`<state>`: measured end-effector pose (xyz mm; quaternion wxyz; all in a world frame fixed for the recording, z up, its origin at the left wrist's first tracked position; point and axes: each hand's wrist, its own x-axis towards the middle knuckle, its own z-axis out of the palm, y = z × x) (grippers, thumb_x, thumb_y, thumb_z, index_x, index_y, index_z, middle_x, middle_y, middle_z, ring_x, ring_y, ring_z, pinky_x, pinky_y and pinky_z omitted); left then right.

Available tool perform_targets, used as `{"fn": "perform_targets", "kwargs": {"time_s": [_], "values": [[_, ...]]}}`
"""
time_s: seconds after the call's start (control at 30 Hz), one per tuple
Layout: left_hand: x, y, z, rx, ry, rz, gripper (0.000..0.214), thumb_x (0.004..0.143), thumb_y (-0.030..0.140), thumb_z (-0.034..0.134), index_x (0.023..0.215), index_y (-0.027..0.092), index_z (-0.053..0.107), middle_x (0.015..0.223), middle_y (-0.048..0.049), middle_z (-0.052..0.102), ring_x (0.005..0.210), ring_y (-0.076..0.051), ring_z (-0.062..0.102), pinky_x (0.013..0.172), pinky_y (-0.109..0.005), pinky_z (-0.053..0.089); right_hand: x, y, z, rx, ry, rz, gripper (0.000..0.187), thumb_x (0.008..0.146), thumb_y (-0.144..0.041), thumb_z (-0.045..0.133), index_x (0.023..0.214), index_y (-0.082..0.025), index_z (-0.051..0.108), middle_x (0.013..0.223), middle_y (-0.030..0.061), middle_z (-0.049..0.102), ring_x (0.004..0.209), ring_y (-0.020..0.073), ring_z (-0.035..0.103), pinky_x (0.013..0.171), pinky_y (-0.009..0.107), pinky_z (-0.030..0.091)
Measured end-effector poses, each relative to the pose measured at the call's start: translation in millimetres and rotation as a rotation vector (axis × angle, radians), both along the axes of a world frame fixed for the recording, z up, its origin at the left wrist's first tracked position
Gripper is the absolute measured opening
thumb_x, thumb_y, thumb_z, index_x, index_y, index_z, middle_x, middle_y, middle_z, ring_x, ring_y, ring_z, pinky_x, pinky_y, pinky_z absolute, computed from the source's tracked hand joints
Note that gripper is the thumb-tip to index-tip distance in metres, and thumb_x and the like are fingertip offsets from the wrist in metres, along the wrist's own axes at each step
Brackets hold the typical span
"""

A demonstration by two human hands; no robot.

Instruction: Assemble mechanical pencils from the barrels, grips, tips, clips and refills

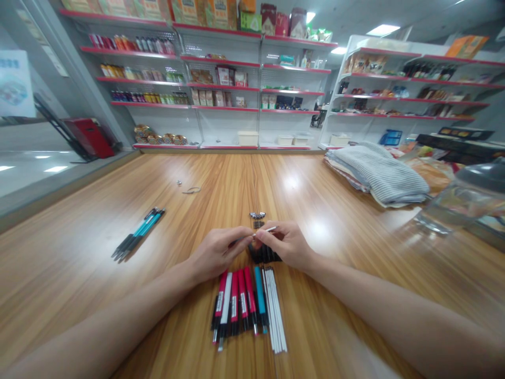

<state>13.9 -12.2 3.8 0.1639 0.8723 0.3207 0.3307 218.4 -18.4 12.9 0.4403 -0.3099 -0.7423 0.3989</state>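
Observation:
Both hands meet over the middle of the table. My right hand (286,243) pinches a thin white pen refill (271,229) between thumb and fingers. My left hand (221,247) is closed at the refill's left end, its fingertips touching the tip; any smaller part there is too small to make out. Beneath the hands lie black pen parts (265,256), partly hidden. Closer to me is a row of pink, white and blue pen barrels (234,302), beside several white refills (275,310). Just beyond my fingers are small dark pieces (258,225) and shiny metallic pieces (257,215).
Several blue-and-black pens (139,234) lie together at the left. Farther back are a thin loop (191,190) and a tiny shiny piece (179,182). Folded striped cloth (379,171) and a clear jug (453,200) stand right. Stocked shelves (221,108) line the far side.

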Motion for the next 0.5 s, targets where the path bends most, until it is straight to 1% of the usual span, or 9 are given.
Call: {"fn": "perform_targets", "kwargs": {"time_s": [0.07,0.13,0.2,0.27,0.3,0.37,0.43,0.5], "values": [[1.3,-0.7,0.7,-0.013,-0.044,0.041,0.018,0.095,0.026,0.046,0.103,0.02,0.061,0.087,0.0001,0.066,0.076,-0.01,0.059,0.069,-0.019,0.041,0.3,3.1,-0.7,0.021,0.045,-0.061,0.031,0.09,-0.036,0.053,0.074,-0.014,0.068,0.073,0.0044,0.066,0.062,0.0115,0.057,0.055,0.023,0.042],[1.3,-1.5,0.8,-0.004,-0.087,0.131,0.015,0.093,0.026,0.049,0.098,0.019,0.061,0.075,0.0021,0.061,0.065,-0.009,0.054,0.062,-0.019,0.039,6.8,14.4,-3.7,-0.035,0.178,-0.122,0.033,0.09,-0.038,0.051,0.072,-0.014,0.065,0.074,0.0049,0.066,0.056,0.0106,0.053,0.05,0.023,0.042],[0.0,-2.2,0.2,0.02,-0.159,0.233,0.017,0.091,0.026,0.049,0.081,0.017,0.058,0.06,0.0043,0.048,0.053,-0.008,0.044,0.054,-0.021,0.033,19.6,35.0,-8.7,-0.173,0.365,-0.157,0.031,0.088,-0.039,0.049,0.071,-0.015,0.059,0.076,0.006,0.066,0.056,0.0126,0.054,0.048,0.025,0.044],[-1.9,-2.0,-1.8,0.033,-0.261,0.283,0.029,0.091,0.026,0.046,0.063,0.017,0.046,0.053,0.0051,0.034,0.047,-0.008,0.034,0.049,-0.023,0.027,34.7,60.9,-14.0,-0.331,0.499,-0.2,0.027,0.083,-0.04,0.05,0.066,-0.018,0.049,0.063,0.0031,0.06,0.057,0.0149,0.054,0.048,0.026,0.046],[-2.9,-1.4,-3.3,0.031,-0.316,0.283,0.034,0.091,0.026,0.043,0.059,0.017,0.039,0.052,0.0049,0.03,0.046,-0.008,0.031,0.048,-0.024,0.025,41.2,73.8,-16.5,-0.394,0.53,-0.232,0.027,0.08,-0.041,0.051,0.066,-0.02,0.044,0.055,-0.0002,0.054,0.053,0.0141,0.052,0.047,0.026,0.045],[-4.4,1.1,-6.6,0.017,-0.397,0.245,0.037,0.092,0.026,0.038,0.056,0.019,0.031,0.052,0.0043,0.026,0.045,-0.008,0.028,0.047,-0.026,0.022,48.8,95.2,-20.7,-0.416,0.508,-0.215,0.023,0.079,-0.04,0.052,0.07,-0.021,0.043,0.049,-0.0044,0.044,0.049,0.013,0.047,0.045,0.024,0.041],[-4.7,3.9,-7.6,0.01,-0.407,0.182,0.038,0.091,0.025,0.037,0.055,0.019,0.028,0.052,0.0041,0.024,0.044,-0.008,0.026,0.046,-0.027,0.02,48.6,107.7,-24.2,-0.419,0.444,-0.172,0.02,0.08,-0.038,0.054,0.075,-0.02,0.048,0.048,-0.006,0.04,0.044,0.0115,0.042,0.042,0.022,0.036],[-2.7,3.6,-2.3,0.048,-0.358,0.112,0.035,0.089,0.022,0.039,0.056,0.019,0.027,0.052,0.0044,0.022,0.042,-0.008,0.025,0.046,-0.028,0.018,43.3,111.6,-27.5,-0.422,0.37,-0.132,0.014,0.079,-0.032,0.056,0.08,-0.018,0.053,0.05,-0.0061,0.041,0.042,0.0091,0.035,0.04,0.021,0.029]]}}
